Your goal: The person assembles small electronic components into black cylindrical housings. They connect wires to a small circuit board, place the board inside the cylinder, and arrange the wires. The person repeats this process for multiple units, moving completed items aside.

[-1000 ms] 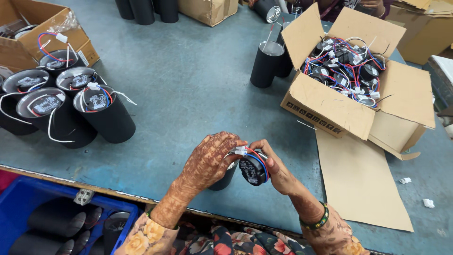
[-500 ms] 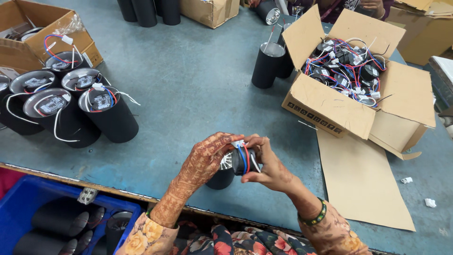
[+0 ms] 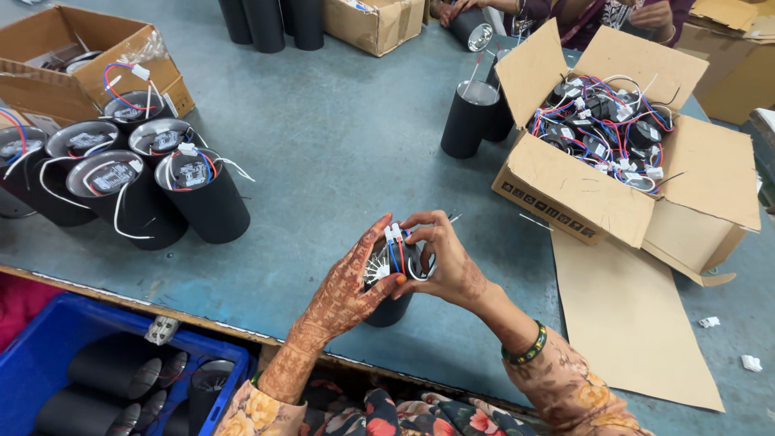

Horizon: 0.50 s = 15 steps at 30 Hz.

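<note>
My left hand (image 3: pixel 347 282) and my right hand (image 3: pixel 444 258) both hold a small round black module with a silver finned face (image 3: pixel 379 266) and red, blue and white wires ending in a white connector (image 3: pixel 393 233). The module sits at the top of an upright black cylinder (image 3: pixel 389 308) standing on the blue-grey table (image 3: pixel 339 145) near its front edge. The fingers of my right hand curl over the wires. My left thumb presses against the module's side.
Several finished black cylinders with wired tops (image 3: pixel 194 194) stand at the left. An open cardboard box full of wired modules (image 3: pixel 605 121) sits at the right, with flat cardboard (image 3: pixel 630 315) beside it. A blue crate with cylinders (image 3: pixel 97 371) is below the table edge. Another person's hands (image 3: pixel 452 11) work at the far side.
The module was tilted up in both hands a second ago; it has come down onto the top of the black cylinder, and my view has shifted slightly.
</note>
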### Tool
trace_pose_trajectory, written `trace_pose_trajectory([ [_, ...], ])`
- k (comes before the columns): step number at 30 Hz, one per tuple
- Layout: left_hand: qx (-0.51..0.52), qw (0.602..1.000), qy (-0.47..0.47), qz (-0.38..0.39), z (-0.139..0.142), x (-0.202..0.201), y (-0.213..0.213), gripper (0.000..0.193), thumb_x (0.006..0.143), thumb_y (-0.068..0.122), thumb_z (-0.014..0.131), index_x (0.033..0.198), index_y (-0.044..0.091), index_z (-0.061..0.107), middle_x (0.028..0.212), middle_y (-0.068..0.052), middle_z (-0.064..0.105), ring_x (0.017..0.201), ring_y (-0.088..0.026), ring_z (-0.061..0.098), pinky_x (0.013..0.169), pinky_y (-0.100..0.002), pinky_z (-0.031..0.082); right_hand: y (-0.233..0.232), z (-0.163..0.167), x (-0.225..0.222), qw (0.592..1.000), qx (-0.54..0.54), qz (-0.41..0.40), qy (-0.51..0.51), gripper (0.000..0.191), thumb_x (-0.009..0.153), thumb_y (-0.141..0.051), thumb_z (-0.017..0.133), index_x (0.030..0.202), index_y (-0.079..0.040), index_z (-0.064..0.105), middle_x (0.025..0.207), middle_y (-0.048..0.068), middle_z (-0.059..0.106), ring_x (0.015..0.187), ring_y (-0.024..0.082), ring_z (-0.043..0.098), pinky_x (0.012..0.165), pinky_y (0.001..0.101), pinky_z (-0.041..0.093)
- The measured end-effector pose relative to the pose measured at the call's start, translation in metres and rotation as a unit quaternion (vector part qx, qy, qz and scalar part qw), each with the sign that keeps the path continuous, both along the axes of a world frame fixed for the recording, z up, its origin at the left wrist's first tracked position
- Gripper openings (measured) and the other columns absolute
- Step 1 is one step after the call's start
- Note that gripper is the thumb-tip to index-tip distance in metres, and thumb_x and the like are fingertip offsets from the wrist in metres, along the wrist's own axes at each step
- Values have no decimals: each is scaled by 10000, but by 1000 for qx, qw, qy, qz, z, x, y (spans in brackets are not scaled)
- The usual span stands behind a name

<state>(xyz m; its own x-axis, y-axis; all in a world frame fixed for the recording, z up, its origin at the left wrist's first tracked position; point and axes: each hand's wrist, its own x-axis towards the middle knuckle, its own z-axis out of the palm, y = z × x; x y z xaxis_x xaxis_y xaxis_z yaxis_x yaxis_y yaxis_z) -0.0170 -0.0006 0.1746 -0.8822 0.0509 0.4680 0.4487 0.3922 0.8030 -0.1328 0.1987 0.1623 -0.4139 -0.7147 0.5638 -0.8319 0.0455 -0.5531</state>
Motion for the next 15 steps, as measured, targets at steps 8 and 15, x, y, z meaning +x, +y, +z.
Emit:
trace_pose_trajectory([
  [8, 65, 994, -82, -25, -17, -9, -8, 853, 833, 273, 810, 1552, 124, 377, 1406, -155, 642, 1314, -295, 637, 1085, -400, 503, -4, 2, -7, 997, 2, 35, 65, 869, 634, -311, 1009, 1251, -82, 442, 1340, 181, 479, 762, 161, 630, 624, 265, 585],
  [15, -145, 988, 11, 45, -50, -21, -22, 794, 865, 289, 819, 1502, 24, 427, 1522, -195, 532, 1419, -436, 433, 1133, -488, 382, -12, 14, -10, 983, -19, 65, 171, 812, 641, -346, 993, 1230, -63, 510, 1324, 170, 499, 1077, 310, 703, 886, 380, 628],
])
